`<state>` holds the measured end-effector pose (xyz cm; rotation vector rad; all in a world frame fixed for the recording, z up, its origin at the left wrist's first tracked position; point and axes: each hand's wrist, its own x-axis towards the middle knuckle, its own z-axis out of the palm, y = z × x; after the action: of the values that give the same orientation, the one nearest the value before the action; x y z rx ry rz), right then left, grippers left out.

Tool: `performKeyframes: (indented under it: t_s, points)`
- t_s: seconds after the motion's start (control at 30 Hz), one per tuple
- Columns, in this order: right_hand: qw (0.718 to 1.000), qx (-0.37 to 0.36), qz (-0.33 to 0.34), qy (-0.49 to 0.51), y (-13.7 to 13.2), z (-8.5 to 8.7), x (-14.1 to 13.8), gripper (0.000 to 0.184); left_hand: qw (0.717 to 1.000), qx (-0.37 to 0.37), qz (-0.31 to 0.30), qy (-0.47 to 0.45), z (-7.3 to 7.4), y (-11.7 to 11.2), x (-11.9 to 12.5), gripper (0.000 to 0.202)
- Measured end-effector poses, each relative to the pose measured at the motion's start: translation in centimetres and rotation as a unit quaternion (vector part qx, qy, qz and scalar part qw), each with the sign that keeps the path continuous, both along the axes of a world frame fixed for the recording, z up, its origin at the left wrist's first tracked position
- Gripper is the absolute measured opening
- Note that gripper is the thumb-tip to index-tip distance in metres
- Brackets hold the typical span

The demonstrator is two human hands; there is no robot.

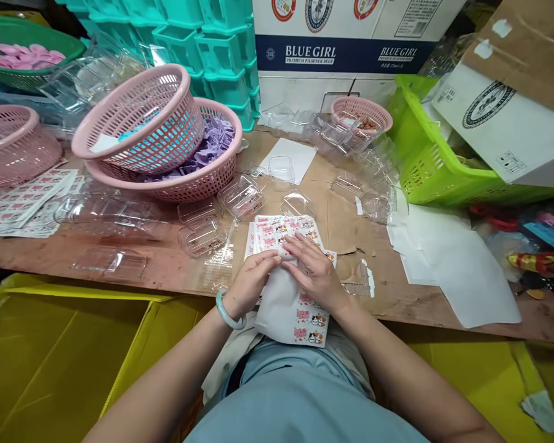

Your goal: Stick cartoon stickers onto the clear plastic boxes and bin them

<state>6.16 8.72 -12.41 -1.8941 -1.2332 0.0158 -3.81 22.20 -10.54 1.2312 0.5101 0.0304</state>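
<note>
"Where was the sheet [279, 311]?"

"At the front edge of the table [164, 261], partly overhanging it."

"How was it handled?"

"The right hand [317, 274] lay over it, fingers stretched, thumb apart. Whether the left hand [249, 283] gripped something, I could not tell. A light, steady touch seemed wise, against creasing."

And it's BLUE GIRL, bold white capitals on the navy band of the big white cardboard carton [346, 27], with PREMIUM PILSENER BEER right underneath! Along that band to the right, the same name and line again, smaller, the characters below too fine to call. Right of that carton, a tilted white cardboard box [519, 132] shows a dark oval emblem, its lettering too small to read.
</note>
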Motion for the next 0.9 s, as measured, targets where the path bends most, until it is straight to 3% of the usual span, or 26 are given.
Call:
performKeyframes:
  t_s: [0.23, 0.37, 0.53, 0.67, 0.73, 0.9]
  points:
    - [1.000, 0.025, -0.007, 0.009, -0.4, -1.0, 0.0, 0.032, 0.983, 0.155, -0.063, -0.076, 0.1, 0.4, 0.5, 0.023]
    - [0.994, 0.059, -0.021, 0.087, -0.3, -1.1, -0.1, 0.029, 0.977, 0.182, -0.070, -0.090, -0.3, 0.2, 0.9, 0.027]
    - [0.942, 0.111, -0.097, 0.303, 0.0, -1.3, 0.0, 0.022, 0.976, 0.196, -0.062, -0.075, -0.9, 0.0, 1.2, 0.030]
    - [0.937, 0.116, -0.050, 0.326, 0.1, -1.4, 0.1, 0.021, 0.966, 0.228, -0.055, -0.107, -1.1, -0.1, 1.4, 0.029]
    - [0.930, 0.132, -0.060, 0.339, 0.2, -1.4, 0.1, 0.018, 0.956, 0.259, -0.050, -0.125, -1.2, -0.2, 1.4, 0.027]
    - [0.870, 0.166, -0.127, 0.447, 0.9, -1.5, 0.6, 0.014, 0.949, 0.288, -0.037, -0.125, -1.4, -0.4, 1.4, 0.025]
